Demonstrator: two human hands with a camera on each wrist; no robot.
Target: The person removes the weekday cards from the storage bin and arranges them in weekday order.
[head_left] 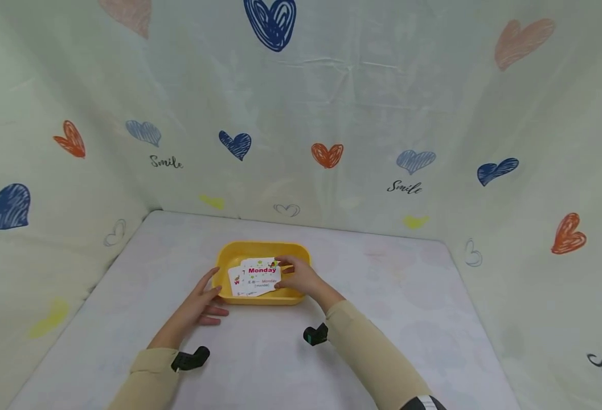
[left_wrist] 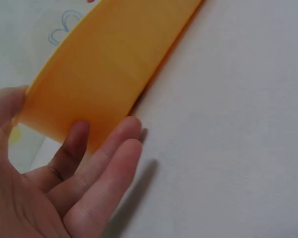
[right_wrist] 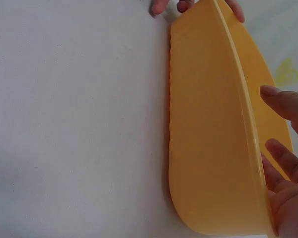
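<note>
A yellow plastic tray stands on the white table, with several white printed cards overlapping inside it. The top card reads "Monday" in red. My left hand holds the tray's left end, one digit over the rim and others outside against or beside the wall. Two lower fingers stretch out below in the left wrist view. Over the tray's right half, my right hand has its fingers spread at the cards' right edge. In the right wrist view, thumb and fingers are apart; the near wall hides the cards.
The table meets a hanging pale cloth printed with hearts and "Smile" at its back and sides. A dark wrist device sits by the left cuff, another dark device by the right cuff.
</note>
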